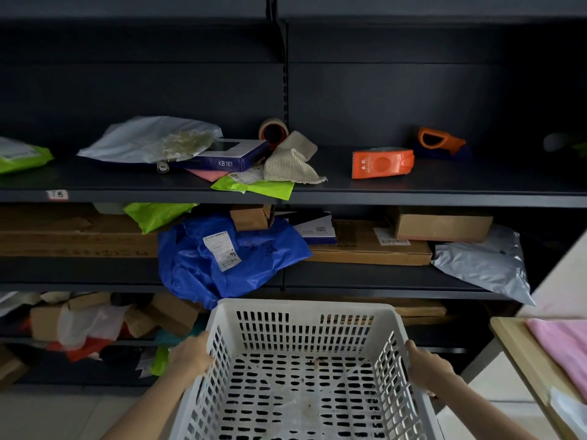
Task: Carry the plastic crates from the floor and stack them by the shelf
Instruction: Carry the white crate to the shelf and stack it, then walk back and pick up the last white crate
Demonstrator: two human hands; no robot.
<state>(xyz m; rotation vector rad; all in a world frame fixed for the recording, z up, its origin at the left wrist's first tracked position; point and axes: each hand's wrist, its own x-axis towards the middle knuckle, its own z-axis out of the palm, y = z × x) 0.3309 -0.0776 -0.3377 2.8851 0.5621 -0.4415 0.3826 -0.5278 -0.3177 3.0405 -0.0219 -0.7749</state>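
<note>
A white slotted plastic crate (301, 315) is held up in front of me, empty, its far rim close to the dark shelf unit (413, 198). My left hand (190, 354) grips the crate's left rim. On the right rim my right hand (428, 368) holds it the same way. The crate's near edge runs out of the bottom of the view.
The shelves hold parcels: a blue bag (228, 255), cardboard boxes (441, 228), a grey mailer (482, 265), orange tape dispensers (381, 163), a KB161 box (225, 160). A wooden table (521, 357) with pink cloth (562, 347) stands at the right. Light floor tiles (63, 417) show lower left.
</note>
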